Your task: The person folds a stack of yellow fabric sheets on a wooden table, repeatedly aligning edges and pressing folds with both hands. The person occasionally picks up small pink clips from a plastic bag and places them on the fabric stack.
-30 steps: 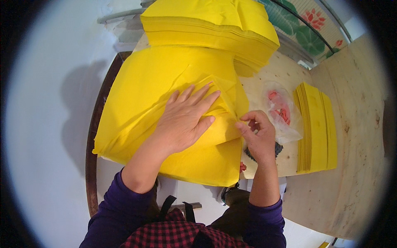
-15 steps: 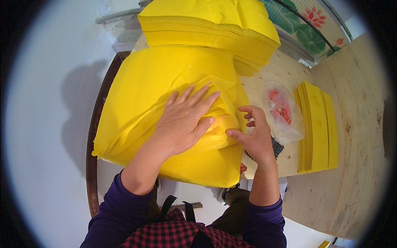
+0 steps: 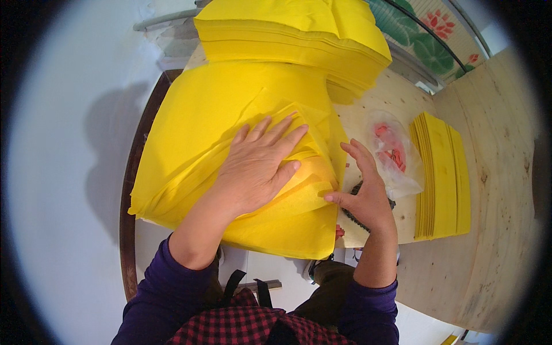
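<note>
A broad pile of thin yellow fabric sheets (image 3: 201,106) lies in front of me, its upper layers creased and partly folded over. My left hand (image 3: 259,164) rests flat on the folded layers with its fingers stretched out. Beside the pile's right edge is my right hand (image 3: 368,190), thumb and fingers wide apart and nothing between them. Its thumb tip is close to a turned-up yellow flap (image 3: 313,198); whether it touches, I cannot tell. A dark, rough-looking object (image 3: 353,214) is partly hidden behind the right hand.
A thick stack of folded yellow fabric (image 3: 287,40) stands at the far side. To the right, a clear plastic bag (image 3: 397,152) with red pieces lies on the wooden table (image 3: 397,95). Farther right are narrow yellow folded bundles (image 3: 440,178) against an upright wooden board (image 3: 489,172).
My right hand has moved a little right, away from the pile's edge, and its fingers have spread wider. The left hand has stayed almost still on the fabric.
</note>
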A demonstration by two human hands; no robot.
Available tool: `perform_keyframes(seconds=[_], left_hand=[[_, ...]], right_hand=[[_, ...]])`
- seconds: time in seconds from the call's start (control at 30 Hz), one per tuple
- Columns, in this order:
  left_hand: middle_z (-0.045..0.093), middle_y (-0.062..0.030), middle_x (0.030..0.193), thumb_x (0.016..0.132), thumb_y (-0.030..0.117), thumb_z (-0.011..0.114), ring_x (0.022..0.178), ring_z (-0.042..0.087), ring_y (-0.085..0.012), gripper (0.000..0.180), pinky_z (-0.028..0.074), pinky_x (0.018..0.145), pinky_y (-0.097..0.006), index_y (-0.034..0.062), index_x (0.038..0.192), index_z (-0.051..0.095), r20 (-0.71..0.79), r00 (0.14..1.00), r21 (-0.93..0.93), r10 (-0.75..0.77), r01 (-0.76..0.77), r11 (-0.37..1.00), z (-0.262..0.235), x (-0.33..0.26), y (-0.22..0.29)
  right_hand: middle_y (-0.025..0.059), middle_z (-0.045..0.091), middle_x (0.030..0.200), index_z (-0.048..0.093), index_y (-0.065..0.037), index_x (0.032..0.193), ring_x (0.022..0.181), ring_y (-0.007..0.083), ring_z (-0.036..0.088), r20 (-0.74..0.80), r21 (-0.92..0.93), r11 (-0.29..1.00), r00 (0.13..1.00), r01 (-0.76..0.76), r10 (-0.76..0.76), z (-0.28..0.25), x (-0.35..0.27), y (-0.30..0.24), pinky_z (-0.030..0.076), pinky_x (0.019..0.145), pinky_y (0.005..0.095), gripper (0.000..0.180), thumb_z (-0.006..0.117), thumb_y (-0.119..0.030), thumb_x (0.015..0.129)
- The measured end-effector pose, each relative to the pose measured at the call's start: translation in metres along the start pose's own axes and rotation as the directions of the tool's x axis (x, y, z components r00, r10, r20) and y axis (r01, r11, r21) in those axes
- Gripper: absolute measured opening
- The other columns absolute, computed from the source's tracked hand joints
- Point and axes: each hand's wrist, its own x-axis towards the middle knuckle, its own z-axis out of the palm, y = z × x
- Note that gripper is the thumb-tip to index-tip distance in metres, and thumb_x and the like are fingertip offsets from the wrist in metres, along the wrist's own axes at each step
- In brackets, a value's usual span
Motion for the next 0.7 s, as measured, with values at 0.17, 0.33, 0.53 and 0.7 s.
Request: perform_keyframes(seconds=[0.17, 0.33, 0.53, 0.7], left_hand=[[0.035, -0.0126, 0.158, 0.099, 0.039, 0.048, 0.143, 0.033, -0.0413, 0.058, 0.023, 0.117, -0.057, 0.0147, 0.151, 0.039, 0.002, 1.000, 0.003, -0.002, 0.002, 1.000, 0.001, 0.001, -0.001], [0.034, -0.0121, 0.159, 0.099, 0.040, 0.047, 0.143, 0.032, -0.0410, 0.058, 0.023, 0.117, -0.058, 0.0152, 0.151, 0.039, -0.002, 1.000, -0.003, -0.004, 0.004, 1.000, 0.001, 0.000, 0.000], [0.034, -0.0119, 0.159, 0.100, 0.040, 0.047, 0.143, 0.032, -0.0411, 0.058, 0.023, 0.116, -0.058, 0.0159, 0.151, 0.039, 0.000, 1.000, -0.001, -0.009, 0.009, 1.000, 0.002, 0.001, -0.002], [0.035, -0.0121, 0.158, 0.099, 0.040, 0.049, 0.143, 0.033, -0.0412, 0.059, 0.023, 0.116, -0.058, 0.0156, 0.151, 0.039, -0.004, 1.000, 0.006, -0.005, 0.005, 1.000, 0.002, 0.000, -0.001]], right_hand=[[0.0215, 0.040, 0.152, 0.052, -0.009, 0.139, 0.141, 0.0358, 0.039, -0.050, 0.106, 0.994, 0.998, -0.028, 0.034, 0.004, 0.004, 0.006, 0.034, 0.113, 0.0432, 0.081, 0.083, -0.041, 0.072], [0.0155, 0.043, 0.153, 0.055, -0.010, 0.137, 0.140, 0.0318, 0.041, -0.146, 0.104, 0.993, 0.987, -0.047, 0.062, 0.013, 0.004, 0.004, 0.032, 0.115, 0.0410, 0.075, 0.083, -0.036, 0.073], [0.0246, 0.034, 0.154, 0.048, -0.004, 0.140, 0.143, 0.0385, 0.034, -0.109, 0.070, 0.994, 0.989, -0.089, 0.097, 0.027, 0.010, -0.006, 0.029, 0.117, 0.0427, 0.083, 0.085, -0.030, 0.070], [0.0274, 0.030, 0.156, 0.043, -0.004, 0.144, 0.145, 0.0404, 0.030, -0.041, 0.033, 0.995, 0.995, -0.090, 0.091, 0.024, 0.008, -0.008, 0.026, 0.119, 0.0434, 0.091, 0.087, -0.024, 0.066]])
